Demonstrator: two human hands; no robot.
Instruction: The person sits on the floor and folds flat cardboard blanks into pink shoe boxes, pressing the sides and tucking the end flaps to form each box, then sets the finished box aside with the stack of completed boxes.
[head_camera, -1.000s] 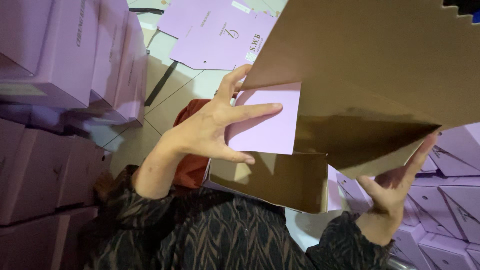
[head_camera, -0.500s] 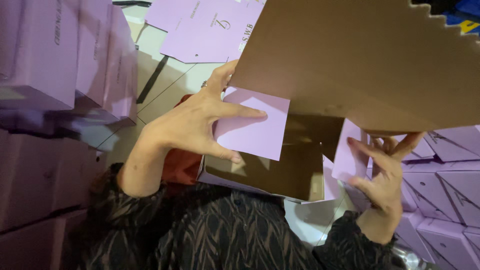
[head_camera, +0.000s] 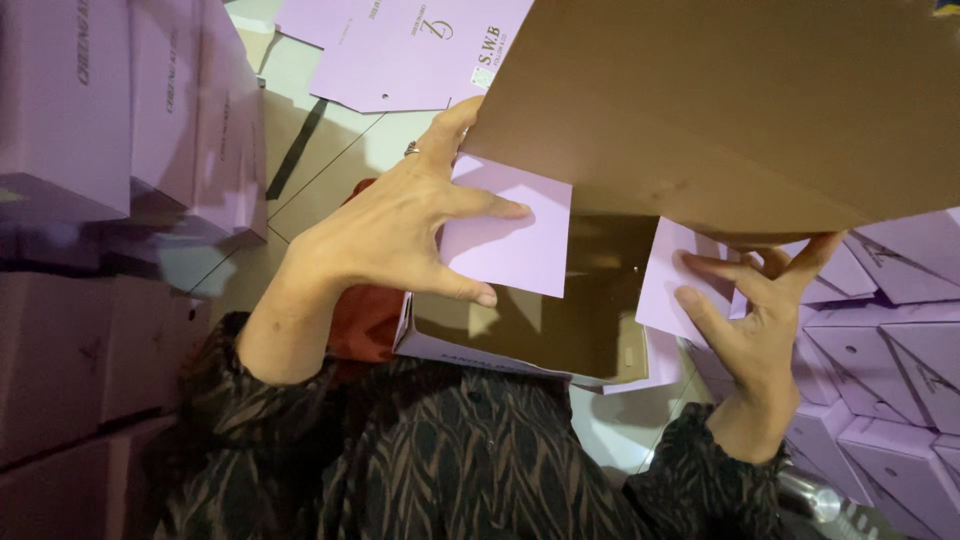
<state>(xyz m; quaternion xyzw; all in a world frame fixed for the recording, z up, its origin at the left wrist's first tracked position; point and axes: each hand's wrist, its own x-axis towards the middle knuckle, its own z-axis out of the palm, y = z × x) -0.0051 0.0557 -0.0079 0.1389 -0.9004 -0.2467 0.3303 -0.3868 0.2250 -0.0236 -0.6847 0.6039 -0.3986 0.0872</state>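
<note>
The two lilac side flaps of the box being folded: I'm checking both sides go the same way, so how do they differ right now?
The left flap shows almost whole, a broad panel, with the left hand spread across it. The right flap is largely hidden beneath the big brown panel, and the right hand touches it with fingertips only. Both are lilac, turned in over the box's brown inside.
</note>
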